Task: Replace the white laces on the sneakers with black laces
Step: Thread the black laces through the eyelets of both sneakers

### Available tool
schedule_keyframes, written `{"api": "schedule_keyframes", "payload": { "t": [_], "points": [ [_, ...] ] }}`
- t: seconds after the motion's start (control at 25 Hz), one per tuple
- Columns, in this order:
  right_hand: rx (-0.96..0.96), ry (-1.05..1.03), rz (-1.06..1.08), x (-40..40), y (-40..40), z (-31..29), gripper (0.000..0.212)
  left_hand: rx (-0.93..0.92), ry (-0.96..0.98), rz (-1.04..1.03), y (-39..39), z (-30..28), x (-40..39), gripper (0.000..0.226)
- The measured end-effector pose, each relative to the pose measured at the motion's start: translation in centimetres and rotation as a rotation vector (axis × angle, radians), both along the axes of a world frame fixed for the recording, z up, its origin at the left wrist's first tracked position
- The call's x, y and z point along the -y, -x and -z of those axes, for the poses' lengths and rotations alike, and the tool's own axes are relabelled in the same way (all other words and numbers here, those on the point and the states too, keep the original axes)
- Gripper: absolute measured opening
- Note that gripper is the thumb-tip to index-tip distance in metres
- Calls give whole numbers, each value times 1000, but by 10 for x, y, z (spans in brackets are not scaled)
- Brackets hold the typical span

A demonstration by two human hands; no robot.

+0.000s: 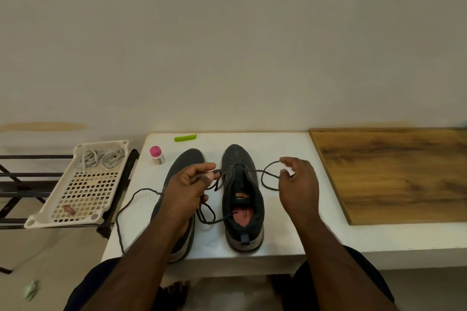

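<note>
Two dark grey sneakers stand side by side on the white table (283, 232), toes pointing away from me. The right sneaker (242, 199) has a black lace (267, 179) threaded through its lowest eyelets. My left hand (188, 184) pinches the left end of that lace beside the shoe's toe. My right hand (298, 182) holds the right end, which loops out to the right. The left sneaker (187, 159) lies mostly under my left arm, and a second black lace (121, 214) trails from it over the table's left edge. Two white laces (101, 158) lie coiled in a tray.
A cream perforated tray (80, 192) rests on a black rack (22, 177) left of the table, with a small brown item in it. A pink-capped bottle (156, 155) and a green clip (185, 137) sit at the table's back. A wooden board (394, 171) lies to the right.
</note>
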State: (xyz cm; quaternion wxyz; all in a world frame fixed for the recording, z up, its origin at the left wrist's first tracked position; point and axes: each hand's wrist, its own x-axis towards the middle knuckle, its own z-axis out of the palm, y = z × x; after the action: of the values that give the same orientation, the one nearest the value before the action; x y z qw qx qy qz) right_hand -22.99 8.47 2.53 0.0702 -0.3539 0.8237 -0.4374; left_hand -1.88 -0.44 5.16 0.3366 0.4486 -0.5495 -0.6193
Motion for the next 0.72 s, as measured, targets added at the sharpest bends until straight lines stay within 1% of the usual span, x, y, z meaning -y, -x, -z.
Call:
{"api": "schedule_keyframes", "payload": {
  "t": [0.08,0.12,0.16,0.2,0.24,0.28,0.32,0.36,0.4,0.44,0.48,0.52,0.56,0.6,0.64,0.68,0.72],
  "points": [
    [-88,-340,-22,-1,1,-1,46,28,28,-12,0,2,1,24],
    [-164,-454,-52,-2,-3,-2,52,46,45,-6,1,3,1,25],
    [-225,-441,-101,-2,-8,-5,56,54,54,6,1,3,1,26],
    [-220,-321,-197,-1,-14,-7,59,49,54,25,2,2,0,26],
    [-141,-188,-326,0,-23,-10,63,32,42,48,2,0,-2,26],
    [-23,-114,-452,0,-34,-12,68,15,22,73,2,-1,-3,27],
    [87,-112,-550,2,-44,-13,74,-2,-1,101,2,-2,-4,27],
    [156,-167,-603,3,-51,-13,76,-18,-22,127,1,-4,-6,26],
    [167,-228,-611,4,-53,-11,71,-35,-34,147,2,-5,-7,26],
    [136,-253,-576,5,-50,-9,60,-47,-33,153,2,-6,-7,25],
    [85,-231,-496,6,-44,-7,45,-48,-19,138,2,-6,-7,24],
    [52,-176,-374,5,-34,-6,32,-35,4,108,2,-6,-6,24],
    [25,-104,-228,3,-23,-5,26,-10,30,78,1,-5,-4,23],
    [5,-58,-104,1,-14,-6,26,20,54,54,1,-5,-3,22],
    [-14,-53,-38,-2,-7,-6,33,45,72,41,1,-4,-2,22],
    [-45,-89,-46,-3,-7,-7,45,60,86,39,1,-4,-2,22],
    [-60,-123,-129,-2,-12,-10,58,66,96,46,2,-4,-2,22]
  ]
}}
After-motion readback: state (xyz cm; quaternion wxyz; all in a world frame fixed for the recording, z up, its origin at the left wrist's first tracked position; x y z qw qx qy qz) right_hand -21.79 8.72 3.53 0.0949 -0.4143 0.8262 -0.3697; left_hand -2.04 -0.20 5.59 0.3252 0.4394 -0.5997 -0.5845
